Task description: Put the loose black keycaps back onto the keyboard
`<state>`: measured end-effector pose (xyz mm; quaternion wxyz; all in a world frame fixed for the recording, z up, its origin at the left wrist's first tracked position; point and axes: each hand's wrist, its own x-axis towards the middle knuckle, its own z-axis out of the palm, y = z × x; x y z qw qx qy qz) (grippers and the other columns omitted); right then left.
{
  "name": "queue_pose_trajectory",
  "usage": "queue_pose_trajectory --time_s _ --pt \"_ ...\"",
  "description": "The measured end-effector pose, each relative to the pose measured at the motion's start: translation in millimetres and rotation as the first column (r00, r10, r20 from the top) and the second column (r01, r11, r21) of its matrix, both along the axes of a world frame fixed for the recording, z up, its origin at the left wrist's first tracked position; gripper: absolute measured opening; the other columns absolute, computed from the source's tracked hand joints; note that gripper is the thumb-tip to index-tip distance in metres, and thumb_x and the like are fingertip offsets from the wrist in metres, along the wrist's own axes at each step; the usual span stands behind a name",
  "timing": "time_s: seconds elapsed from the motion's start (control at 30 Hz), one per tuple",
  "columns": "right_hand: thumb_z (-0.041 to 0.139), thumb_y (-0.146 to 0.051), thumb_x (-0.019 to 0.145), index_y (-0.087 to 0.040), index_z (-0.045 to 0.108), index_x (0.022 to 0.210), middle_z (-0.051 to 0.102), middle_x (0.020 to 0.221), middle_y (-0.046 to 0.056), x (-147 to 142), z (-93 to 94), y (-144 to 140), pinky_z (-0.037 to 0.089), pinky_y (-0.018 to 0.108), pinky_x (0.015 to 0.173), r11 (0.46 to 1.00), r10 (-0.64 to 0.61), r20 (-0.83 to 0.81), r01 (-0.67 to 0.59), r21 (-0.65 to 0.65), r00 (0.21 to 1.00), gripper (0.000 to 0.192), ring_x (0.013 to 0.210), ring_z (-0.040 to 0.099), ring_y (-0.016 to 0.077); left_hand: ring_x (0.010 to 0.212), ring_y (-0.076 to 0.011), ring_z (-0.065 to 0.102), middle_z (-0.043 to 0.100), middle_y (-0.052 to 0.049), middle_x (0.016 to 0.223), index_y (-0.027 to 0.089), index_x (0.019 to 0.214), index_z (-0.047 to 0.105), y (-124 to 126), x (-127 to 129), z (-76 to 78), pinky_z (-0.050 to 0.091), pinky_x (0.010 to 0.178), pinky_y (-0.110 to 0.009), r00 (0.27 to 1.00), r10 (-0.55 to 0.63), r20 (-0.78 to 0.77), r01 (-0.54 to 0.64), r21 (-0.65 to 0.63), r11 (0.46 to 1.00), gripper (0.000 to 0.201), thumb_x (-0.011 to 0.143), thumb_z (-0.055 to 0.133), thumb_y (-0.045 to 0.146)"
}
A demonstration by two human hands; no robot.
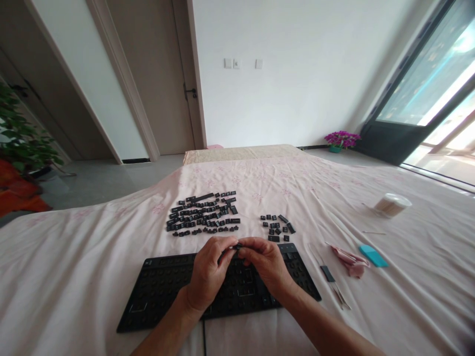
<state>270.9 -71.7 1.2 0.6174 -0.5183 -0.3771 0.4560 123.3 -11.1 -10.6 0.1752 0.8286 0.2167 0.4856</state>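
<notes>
A black keyboard (163, 289) lies on the cloth with most of its keycaps off and its sockets bare. Above its upper middle, my left hand (211, 267) and my right hand (265, 262) meet fingertip to fingertip. Between them they pinch a small black keycap (238, 245), partly covered by the fingers. Beyond the keyboard, loose black keycaps (204, 212) are laid out in rows at the left. A smaller group of keycaps (276, 226) sits to the right. Both wrists pass over the keyboard's front edge.
Right of the keyboard lie a keycap puller (328, 274) with wire ends, a pink cloth (349, 261) and a blue flat piece (373, 255). Farther right stands a clear tub of cotton swabs (392, 205), with a loose swab (374, 233) nearby. The pink sheet (111, 237) is wrinkled.
</notes>
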Motion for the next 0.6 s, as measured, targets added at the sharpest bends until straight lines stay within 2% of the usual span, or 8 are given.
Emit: queue_pose_trajectory --time_s 0.13,0.33,0.6 --pt "0.076 -0.035 0.065 -0.02 0.077 0.082 0.068 0.064 0.001 0.1 -0.4 -0.1 0.046 0.024 0.052 1.0 -0.005 0.008 0.005 -0.007 1.0 0.023 0.057 0.056 0.0127 0.093 -0.015 0.064 0.067 -0.002 0.097 0.025 0.113 0.054 1.6 -0.2 -0.3 0.053 0.083 -0.029 1.0 -0.02 -0.005 0.02 0.032 0.999 0.032 0.086 0.056 0.008" --pt "0.075 -0.039 0.067 -0.02 0.076 0.091 0.066 0.062 0.0 -0.8 0.5 -1.8 0.045 0.024 0.052 0.999 -0.018 -0.032 0.018 -0.027 0.999 0.031 0.055 0.054 0.0115 0.091 -0.015 0.065 0.068 -0.002 0.097 0.023 0.112 0.058 2.3 -1.5 2.9 0.053 0.082 -0.027 0.997 0.004 -0.076 -0.003 0.004 1.0 0.028 0.086 0.059 0.013" --pt "0.074 -0.039 0.071 -0.018 0.076 0.092 0.065 0.064 0.001 -4.6 -0.2 -3.2 0.043 0.021 0.053 0.995 0.085 -0.14 -0.092 -0.043 0.986 0.029 0.057 0.054 0.0101 0.093 -0.0161 0.066 0.07 -0.004 0.1 0.023 0.115 0.057 1.2 -3.2 5.6 0.054 0.084 -0.029 0.994 -0.016 -0.106 0.021 0.045 0.999 0.03 0.087 0.057 0.014"
